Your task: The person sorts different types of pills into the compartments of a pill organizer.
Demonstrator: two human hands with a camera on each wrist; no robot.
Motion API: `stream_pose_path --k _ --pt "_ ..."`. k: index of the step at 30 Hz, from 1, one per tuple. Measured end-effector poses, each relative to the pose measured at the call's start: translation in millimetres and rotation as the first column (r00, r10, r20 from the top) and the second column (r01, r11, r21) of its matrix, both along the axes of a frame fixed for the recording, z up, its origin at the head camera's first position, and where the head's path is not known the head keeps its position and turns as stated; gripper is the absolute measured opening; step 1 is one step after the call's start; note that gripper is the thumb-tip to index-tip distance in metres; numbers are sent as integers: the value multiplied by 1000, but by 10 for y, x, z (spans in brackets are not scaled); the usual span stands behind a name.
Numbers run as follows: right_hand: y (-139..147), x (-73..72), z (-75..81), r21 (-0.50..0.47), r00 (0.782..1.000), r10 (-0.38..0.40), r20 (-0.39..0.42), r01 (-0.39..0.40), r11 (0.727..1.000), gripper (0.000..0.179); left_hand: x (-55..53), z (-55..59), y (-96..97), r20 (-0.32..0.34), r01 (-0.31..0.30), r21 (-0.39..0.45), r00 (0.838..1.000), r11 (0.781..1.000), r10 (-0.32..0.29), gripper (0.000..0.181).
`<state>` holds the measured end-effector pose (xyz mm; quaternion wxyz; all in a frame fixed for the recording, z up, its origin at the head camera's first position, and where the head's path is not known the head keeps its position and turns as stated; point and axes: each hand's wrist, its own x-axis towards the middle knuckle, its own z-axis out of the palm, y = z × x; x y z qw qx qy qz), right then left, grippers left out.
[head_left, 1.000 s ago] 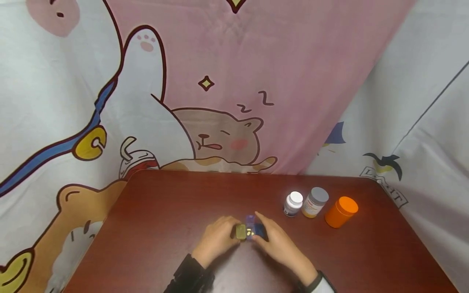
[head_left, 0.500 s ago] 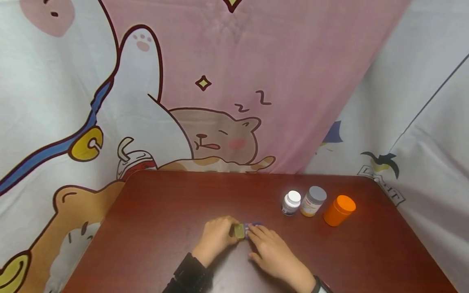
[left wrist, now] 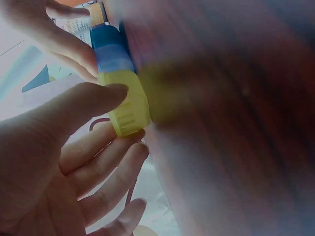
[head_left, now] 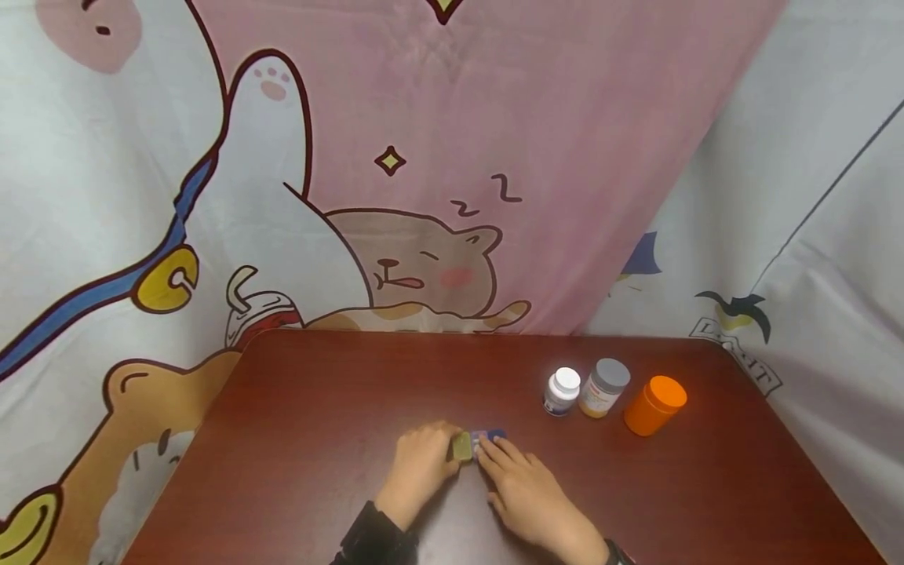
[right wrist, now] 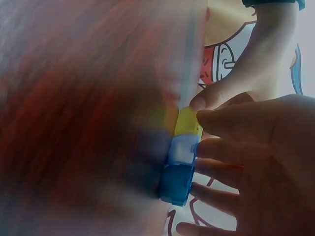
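A small pill organizer (head_left: 462,448) lies on the table with yellow, pale violet and dark blue compartments in a row. My left hand (head_left: 421,468) grips its yellow end, thumb on the near side and fingers on the far side, as the left wrist view shows. Over the violet middle lid, my right hand (head_left: 526,494) lays its extended fingertips, which partly cover it in the head view. From the right wrist view, the pill organizer (right wrist: 183,150) has its lids down, and the right fingers line its top.
To the right rear stand a white bottle (head_left: 563,391), a grey-capped jar (head_left: 604,388) and an orange bottle (head_left: 654,406). Behind the dark red table (head_left: 339,392) hangs a cartoon-printed cloth (head_left: 579,141).
The violet lid stood open with pale pills showing; it is down now. My right hand has shifted from holding the blue end to laying its fingers on top. The left hand keeps its grip.
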<state>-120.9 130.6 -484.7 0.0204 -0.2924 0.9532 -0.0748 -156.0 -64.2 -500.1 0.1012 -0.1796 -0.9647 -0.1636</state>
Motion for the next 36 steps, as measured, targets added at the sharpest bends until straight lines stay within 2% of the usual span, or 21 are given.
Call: stream_pose_path --k 3,6,8,10,13,20,23,25,28,31,36 --pt "-45 25 -6 18 1000 -9 -26 10 1000 53 41 4 -4 -29 5 10 1000 1000 -5 38" --pt "-104 22 -28 41 990 1 -144 5 999 48 54 6 -12 -34 11 20 999 1000 -10 37" --pt "-147 3 -54 57 967 20 -253 -6 998 44 51 1 -19 -25 11 32 1000 999 -11 37" --pt "-193 -31 -83 66 929 42 -368 -19 998 40 44 -7 -25 -12 14 51 1000 999 -14 37" --pt "-259 -86 -111 70 881 63 -468 -34 997 35 37 -17 -32 3 23 63 1000 998 -23 36" --pt "-405 -244 -162 23 821 93 -564 -97 995 20 8 27 -39 39 15 1 999 1000 -15 36" --pt "-454 -279 -177 61 797 104 -595 -85 995 19 -7 27 -36 52 8 10 999 1000 -9 33" --pt "-484 -288 -159 87 793 112 -599 -75 993 17 -19 15 -36 49 9 19 999 1000 -10 30" --pt "-523 -293 -100 138 807 135 -575 -67 988 14 -35 -2 -32 45 12 28 999 1000 -13 29" --pt "-555 -301 -52 194 808 169 -565 -69 979 19 -50 -10 -13 28 18 31 999 999 -19 26" --pt "-573 -320 -52 247 775 222 -591 -89 965 21 -53 -9 24 -5 24 -3 1000 1000 -24 21"
